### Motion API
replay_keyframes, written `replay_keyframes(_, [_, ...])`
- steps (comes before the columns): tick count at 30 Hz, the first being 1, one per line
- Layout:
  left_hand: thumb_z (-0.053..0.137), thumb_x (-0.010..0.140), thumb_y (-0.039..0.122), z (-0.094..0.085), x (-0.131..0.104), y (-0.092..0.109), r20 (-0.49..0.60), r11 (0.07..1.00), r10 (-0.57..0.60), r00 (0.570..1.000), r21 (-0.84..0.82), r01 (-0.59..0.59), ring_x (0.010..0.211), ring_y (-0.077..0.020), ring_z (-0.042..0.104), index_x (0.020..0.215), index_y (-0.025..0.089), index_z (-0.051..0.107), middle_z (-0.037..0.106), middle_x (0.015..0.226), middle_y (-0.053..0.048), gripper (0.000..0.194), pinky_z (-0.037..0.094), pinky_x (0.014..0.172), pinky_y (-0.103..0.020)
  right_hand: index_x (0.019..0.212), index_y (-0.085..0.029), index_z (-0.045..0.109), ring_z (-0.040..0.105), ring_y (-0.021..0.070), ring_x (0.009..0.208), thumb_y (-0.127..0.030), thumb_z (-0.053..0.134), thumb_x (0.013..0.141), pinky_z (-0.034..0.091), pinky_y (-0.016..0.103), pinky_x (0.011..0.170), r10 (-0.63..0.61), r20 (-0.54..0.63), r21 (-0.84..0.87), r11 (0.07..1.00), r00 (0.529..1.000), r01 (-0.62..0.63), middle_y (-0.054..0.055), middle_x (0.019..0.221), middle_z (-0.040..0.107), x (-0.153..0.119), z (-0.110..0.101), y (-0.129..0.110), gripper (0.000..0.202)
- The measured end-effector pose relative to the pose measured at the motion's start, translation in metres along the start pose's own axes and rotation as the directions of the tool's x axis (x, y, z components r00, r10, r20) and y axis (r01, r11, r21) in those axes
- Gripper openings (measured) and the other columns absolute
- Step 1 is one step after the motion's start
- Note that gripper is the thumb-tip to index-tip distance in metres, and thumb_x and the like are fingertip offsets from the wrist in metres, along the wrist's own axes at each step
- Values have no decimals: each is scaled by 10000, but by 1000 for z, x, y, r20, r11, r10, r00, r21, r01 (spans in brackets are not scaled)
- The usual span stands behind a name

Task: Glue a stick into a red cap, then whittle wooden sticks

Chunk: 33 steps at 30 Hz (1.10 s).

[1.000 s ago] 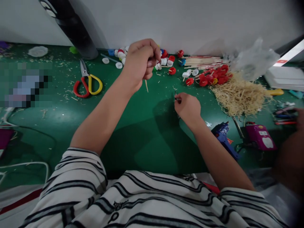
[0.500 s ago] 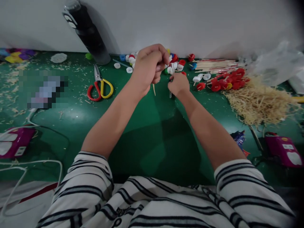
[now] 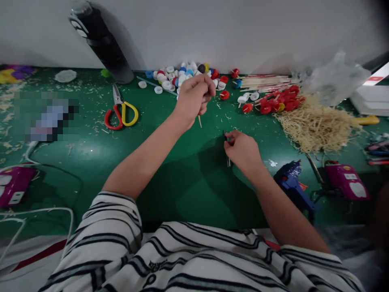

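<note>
My left hand (image 3: 197,95) is closed in front of a pile of bottle caps (image 3: 170,77). The tip of a thin wooden stick (image 3: 199,121) pokes out below its fingers; the rest is hidden in the fist. To the right and nearer my body, my right hand (image 3: 243,152) pinches a slim dark tool with a shiny end (image 3: 229,161), whose exact kind does not show. A red cap (image 3: 224,95) with a bit of stick in it lies just right of my left hand. More red caps on sticks (image 3: 284,101) are heaped farther right.
Yellow-and-red scissors (image 3: 121,115) and a dark bottle (image 3: 111,52) stand out on the left of the green table (image 3: 182,178). Bundled wooden sticks (image 3: 264,82), straw-like shavings (image 3: 316,125), a blue glue gun (image 3: 293,182) and a magenta power socket (image 3: 348,180) occupy the right.
My right hand has drawn back from the caps toward my body and slightly right, with the slim tool in it. My left hand has dropped slightly, still around the stick.
</note>
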<state>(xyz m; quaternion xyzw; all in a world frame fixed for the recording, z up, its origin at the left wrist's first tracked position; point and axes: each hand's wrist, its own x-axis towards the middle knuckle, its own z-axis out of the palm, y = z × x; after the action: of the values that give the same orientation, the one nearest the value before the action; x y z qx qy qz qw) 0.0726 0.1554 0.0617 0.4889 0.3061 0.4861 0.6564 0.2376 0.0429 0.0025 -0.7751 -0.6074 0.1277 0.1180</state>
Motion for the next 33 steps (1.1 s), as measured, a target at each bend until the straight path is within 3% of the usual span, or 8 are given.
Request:
replay_keyframes(6, [445,969,58,4,1,-27,18,998,-59,998,36,59,395,-8,181,652,157,551,300,523,75,349,152,412,-138,1306,-168,758,749,299,913,-217,601,919,517,380,761,-80,-89,132,987,993,91,110,985,812,7,-4,2,420])
replay_keyframes(10, [445,949,53,-1,3,-36,18,994,-78,997,72,77,378,3,203,664,153,563,328,519,83,324,148,415,-154,1270,-166,773,720,261,865,-175,603,889,518,367,781,-150,-119,138,976,981,166,108,963,799,54,0,-12,417])
replay_keyframes(14, [443,917,29,-3,6,-39,-29,990,-102,994,95,105,362,0,201,654,156,563,323,487,91,316,132,413,-164,1023,-198,796,711,233,974,-141,591,909,515,326,858,-290,-18,54,955,957,290,101,1046,790,118,9,-43,242])
replay_keyframes(18, [444,913,28,-4,7,-38,-53,988,-111,992,101,116,354,-1,209,651,155,569,344,480,91,317,142,412,-165,944,-136,774,719,276,970,-161,602,934,534,368,857,-193,38,-7,981,980,194,164,982,764,156,15,-60,173])
replay_keyframes(23, [410,905,6,-5,8,-38,-33,987,-115,993,106,118,351,-2,211,642,152,568,337,474,88,341,138,413,-168,1076,-69,770,721,308,1007,-142,625,898,553,403,879,-39,-10,-7,999,999,39,199,1008,752,151,12,-39,242])
replay_keyframes(25, [405,906,4,-6,8,-38,-29,987,-108,994,115,111,355,-2,217,644,155,564,334,479,86,341,138,413,-163,1035,-32,770,723,284,973,-127,593,894,549,387,861,14,9,-7,1000,1000,-14,195,960,742,141,7,-23,245])
replay_keyframes(29, [405,903,10,-8,8,-40,-2,987,-98,995,130,98,365,-6,216,648,157,568,339,490,81,337,141,409,-159,792,-106,770,679,231,744,-102,631,817,560,382,731,60,152,109,991,987,-77,113,711,695,117,-8,6,142])
replay_keyframes(33, [411,902,18,-10,9,-42,17,984,-97,995,149,93,371,-6,213,657,158,574,345,504,79,327,150,409,-163,719,-176,763,606,198,577,-115,667,750,545,378,618,90,299,167,975,950,-145,69,613,676,97,-21,23,118])
